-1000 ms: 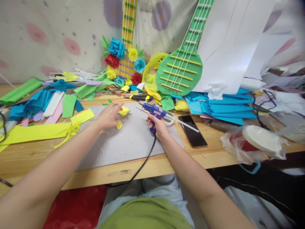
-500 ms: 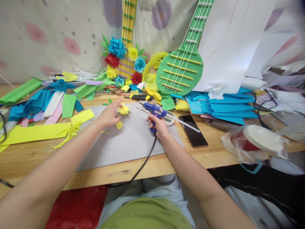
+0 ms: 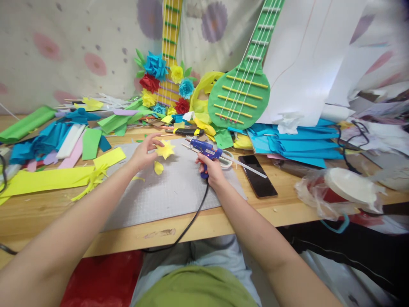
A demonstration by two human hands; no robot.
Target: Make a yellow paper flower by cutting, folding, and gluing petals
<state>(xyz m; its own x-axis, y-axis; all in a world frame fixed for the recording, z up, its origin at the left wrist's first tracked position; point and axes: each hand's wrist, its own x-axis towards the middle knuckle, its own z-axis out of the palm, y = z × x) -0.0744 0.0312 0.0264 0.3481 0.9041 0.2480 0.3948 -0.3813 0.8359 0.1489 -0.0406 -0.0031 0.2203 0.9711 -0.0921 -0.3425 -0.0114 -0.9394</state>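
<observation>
My right hand (image 3: 210, 167) is wrapped round the handle of a blue glue gun (image 3: 204, 147). Its nozzle points left, and a long pale glue stick (image 3: 252, 166) sticks out of the back. At the left, my left hand (image 3: 147, 150) has its curled fingers at the left edge of a yellow paper flower (image 3: 166, 149), whose pointed petals face up toward me; the exact finger contact is partly hidden. Just below the flower, a loose yellow paper petal (image 3: 158, 167) lies on the grey cutting mat (image 3: 172, 194). White-handled scissors (image 3: 226, 159) lie partly behind the glue gun.
A black-and-yellow utility knife (image 3: 188, 131) lies behind the mat. At right are a phone (image 3: 258, 175) and a plastic-wrapped roll (image 3: 349, 187). Yellow crepe paper (image 3: 47, 180) covers the left side. A green paper-covered instrument (image 3: 239, 96) stands behind. The gun's black cord (image 3: 191, 221) crosses the table edge.
The yellow flower has turned to face me more, with my left fingers shifting slightly at its left edge. My right hand keeps the glue gun in nearly the same place.
</observation>
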